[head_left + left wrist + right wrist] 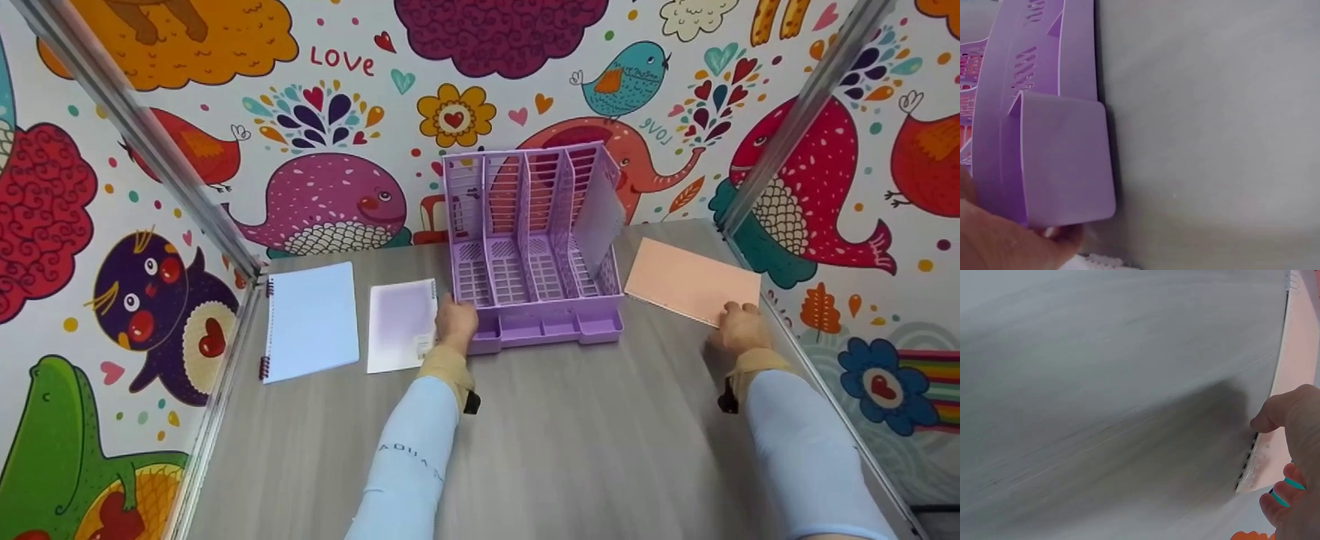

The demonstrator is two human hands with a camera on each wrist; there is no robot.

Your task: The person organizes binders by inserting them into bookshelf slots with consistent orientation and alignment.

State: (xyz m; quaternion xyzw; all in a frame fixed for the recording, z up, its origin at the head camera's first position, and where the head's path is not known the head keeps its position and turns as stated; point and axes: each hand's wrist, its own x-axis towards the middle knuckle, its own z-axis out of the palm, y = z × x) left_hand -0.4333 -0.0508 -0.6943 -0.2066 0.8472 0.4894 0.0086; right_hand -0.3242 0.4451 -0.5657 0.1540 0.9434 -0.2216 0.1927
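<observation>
A purple desk file organizer (536, 307), with upright slots and a row of small front trays, stands at the back of the table. My left hand (456, 324) grips its front left corner; in the left wrist view the fingers curl at the end of a front tray (1067, 163). A pale translucent-covered notebook (600, 225) stands in the organizer's rightmost slot. To the right lies a peach spiral notebook (694, 281). My right hand (741, 330) pinches its near right corner, the thumb at the spiral edge; part of the grip is hidden in the right wrist view.
Left of the organizer lie a white and lilac notebook (397, 322), close beside my left hand, and a light blue spiral notebook (311, 322). Patterned panels (330, 202) enclose the back and sides of the grey table (570, 442), with metal posts at the corners.
</observation>
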